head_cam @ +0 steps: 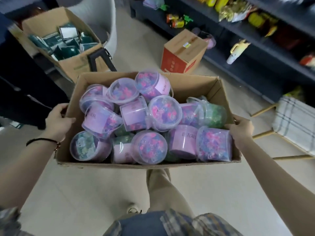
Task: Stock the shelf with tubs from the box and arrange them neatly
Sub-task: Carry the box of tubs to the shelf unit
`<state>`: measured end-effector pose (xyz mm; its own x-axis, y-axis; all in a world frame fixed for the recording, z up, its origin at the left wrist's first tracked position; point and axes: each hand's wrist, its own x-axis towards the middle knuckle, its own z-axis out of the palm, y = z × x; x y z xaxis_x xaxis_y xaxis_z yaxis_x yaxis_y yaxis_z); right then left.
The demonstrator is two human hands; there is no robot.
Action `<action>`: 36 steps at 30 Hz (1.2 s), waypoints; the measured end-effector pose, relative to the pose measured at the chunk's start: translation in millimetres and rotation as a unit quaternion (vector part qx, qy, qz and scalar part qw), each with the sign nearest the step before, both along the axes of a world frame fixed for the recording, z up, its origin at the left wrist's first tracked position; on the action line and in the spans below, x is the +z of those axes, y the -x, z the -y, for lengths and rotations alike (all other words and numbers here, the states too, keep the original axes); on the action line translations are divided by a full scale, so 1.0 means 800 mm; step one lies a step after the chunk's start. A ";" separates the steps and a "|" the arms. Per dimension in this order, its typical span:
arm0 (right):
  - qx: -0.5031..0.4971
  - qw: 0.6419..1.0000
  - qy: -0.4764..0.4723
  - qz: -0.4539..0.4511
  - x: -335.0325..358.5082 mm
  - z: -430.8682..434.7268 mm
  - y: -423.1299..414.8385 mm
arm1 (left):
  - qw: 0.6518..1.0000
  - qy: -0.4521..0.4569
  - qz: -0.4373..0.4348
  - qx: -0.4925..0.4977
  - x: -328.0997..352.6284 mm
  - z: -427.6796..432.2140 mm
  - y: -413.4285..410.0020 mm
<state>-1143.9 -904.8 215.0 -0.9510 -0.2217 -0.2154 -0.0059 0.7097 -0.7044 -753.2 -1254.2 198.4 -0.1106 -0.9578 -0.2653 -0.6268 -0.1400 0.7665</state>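
So the box [190, 86] is being carried off the floor [85, 193], out in front of the body, with one hand at each short side. Two hands, both busy. The left hand [58, 120] is being clamped on the left wall: fingers curled close together against the outside, thumb pressed in at the rim. The right hand [242, 129] is being used the same way on the right wall, with the thumb laid along the edge beside a tub and the fingers wrapped round the outside. How far the fingertips reach underneath can't be told. A dark bracelet [42, 141] is being worn on the left wrist.

The tubs [164, 113] are being carried in a loose heap, some upright, most tipped over. About thirteen can be counted on top, mostly pink and purple, a few green, with more half hidden below.

The shelf [255, 68] is being passed on the right, well apart from the box, with assorted goods on it. Three cardboard boxes can be counted in all: the carried one, an open carton [73, 65] of dark green packs and a closed carton [184, 53] on the floor. A black stool [100, 60] is standing just beside the open one, and a plaid-topped bench [293, 123] is sitting on the right.
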 end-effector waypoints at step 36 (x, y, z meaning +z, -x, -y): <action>-0.194 0.981 0.008 0.012 0.010 0.541 0.661 | 0.987 0.005 -0.037 -0.153 0.019 0.662 0.858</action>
